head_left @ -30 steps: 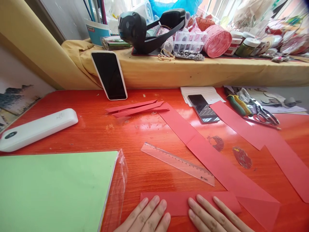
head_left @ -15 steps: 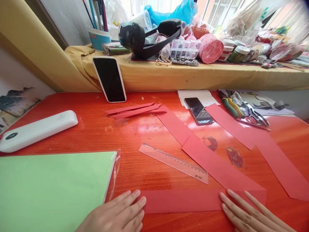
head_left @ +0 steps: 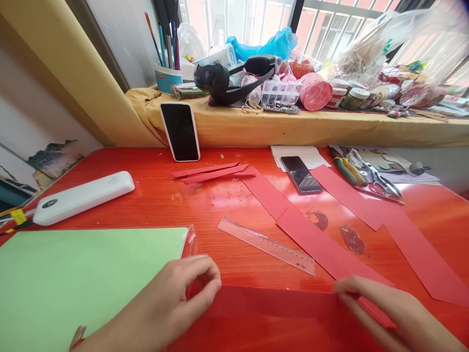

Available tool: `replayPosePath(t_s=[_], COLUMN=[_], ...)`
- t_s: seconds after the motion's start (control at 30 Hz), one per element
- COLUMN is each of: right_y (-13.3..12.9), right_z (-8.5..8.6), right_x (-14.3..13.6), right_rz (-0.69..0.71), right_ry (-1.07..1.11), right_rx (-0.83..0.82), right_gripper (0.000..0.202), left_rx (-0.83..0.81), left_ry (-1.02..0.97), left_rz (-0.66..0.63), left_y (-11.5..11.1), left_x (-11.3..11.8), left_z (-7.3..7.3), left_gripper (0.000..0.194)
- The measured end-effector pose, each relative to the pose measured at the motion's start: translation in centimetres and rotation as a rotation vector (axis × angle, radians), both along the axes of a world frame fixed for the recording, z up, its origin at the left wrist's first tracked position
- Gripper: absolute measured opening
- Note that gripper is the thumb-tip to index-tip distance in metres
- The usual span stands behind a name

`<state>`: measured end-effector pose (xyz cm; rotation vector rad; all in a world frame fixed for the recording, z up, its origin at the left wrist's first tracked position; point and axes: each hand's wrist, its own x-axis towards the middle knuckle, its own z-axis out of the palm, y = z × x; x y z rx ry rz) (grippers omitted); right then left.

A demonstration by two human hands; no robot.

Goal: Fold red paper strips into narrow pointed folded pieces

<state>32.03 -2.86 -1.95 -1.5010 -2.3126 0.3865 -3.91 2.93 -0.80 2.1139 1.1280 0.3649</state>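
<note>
A red paper strip [head_left: 271, 303] spans the near edge of the table between my two hands, its upper edge slightly raised. My left hand [head_left: 194, 293] pinches its left end between thumb and fingers. At the other end, my right hand [head_left: 384, 308] grips the strip with bent fingers, partly over another red strip [head_left: 326, 244] that runs diagonally up and left. A clear ruler [head_left: 267, 244] lies just beyond the held strip. Folded red strips [head_left: 216, 173] rest farther back, and more red strips [head_left: 414, 244] lie at the right.
Green paper [head_left: 91, 274] in a clear sleeve and a white device [head_left: 86, 198] are at the left. A phone [head_left: 181, 132] leans on the ledge [head_left: 293, 129]; another phone [head_left: 301, 174] lies flat. Scissors [head_left: 383, 183] and pliers [head_left: 348, 171] sit at the back right.
Both hands went from lying flat with spread fingers to gripping the strip's ends. The near strip has lifted off the table somewhat. The view has tilted up and shifted left.
</note>
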Motion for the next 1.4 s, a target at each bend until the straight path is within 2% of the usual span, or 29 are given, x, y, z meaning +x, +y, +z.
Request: replayPosePath(t_s=[0.07, 0.13, 0.27, 0.33, 0.4, 0.5, 0.57, 0.63, 0.7, 0.8, 0.9, 1.03, 1.17, 1.3, 1.4], right_y=[0.9, 1.6, 2.3, 2.5, 2.9, 4.2, 5.2, 6.3, 7.2, 8.0, 8.4, 8.3, 8.4, 9.3, 10.4], right_z=[1.1, 1.7, 1.6, 1.4, 1.5, 1.8, 1.7, 1.1, 0.2, -1.1, -1.7, -1.4, -0.8, -0.1, 0.8], right_x=[-0.8, -1.4, -1.5, -1.3, -1.3, -2.0, -3.0, -4.4, -5.8, -7.4, -8.2, -9.0, -9.9, -9.9, -9.2], right_rz=[-0.049, -0.060, -0.057, -0.056, -0.059, -0.046, -0.005, 0.060, 0.121, 0.168, 0.201, 0.252, 0.235, 0.257, 0.269], right_ry=[0.050, 0.049, -0.075, -0.222, -0.355, -0.372, -0.320, -0.299, -0.335, -0.423, -0.509, -0.635, -0.701, -0.695, -0.650], right_rx=[-0.193, -0.374, -0.617, -0.666, -0.608, -0.366, -0.150, 0.052, 0.162, 0.204, 0.225, 0.255, 0.261, 0.208, 0.135], right_gripper=[0.029, 0.037, 0.030, 0.024, 0.024, 0.025, 0.023, 0.017, 0.017, 0.029, 0.045, 0.062, 0.065, 0.071, 0.059], left_rx=[-0.089, -0.067, 0.094, 0.214, 0.453, 0.880, 1.008, 1.018, 1.015, 1.026, 0.960, 0.795, 0.761, 0.712, 0.666], left_ry=[0.005, 0.016, 0.087, 0.119, 0.147, 0.225, 0.299, 0.357, 0.380, 0.356, 0.327, 0.281, 0.252, 0.196, 0.123], left_rz=[0.024, 0.006, -0.039, -0.070, -0.096, -0.183, -0.299, -0.390, -0.411, -0.400, -0.459, -0.522, -0.450, -0.425, -0.434], left_y=[0.3, 0.4, -0.1, -0.2, -0.2, -0.4, -0.9, -1.5, -2.2, -2.9, -2.9, -2.7, -2.8, -2.5, -1.8], left_x=[-0.2, -0.4, -0.6, -0.4, -0.1, 0.6, 1.0, 1.4, 1.6, 1.8, 1.8, 1.8, 2.0, 1.9, 1.6], left_z=[0.4, 0.3, -0.9, -1.6, -2.0, -2.2, -2.0, -1.8, -1.8, -1.8, -1.9, -2.5, -3.3, -3.2, -3.0], left_gripper=[0.029, 0.031, 0.031, 0.033, 0.034, 0.036, 0.040, 0.040, 0.040, 0.039, 0.039, 0.042, 0.039, 0.036, 0.034])
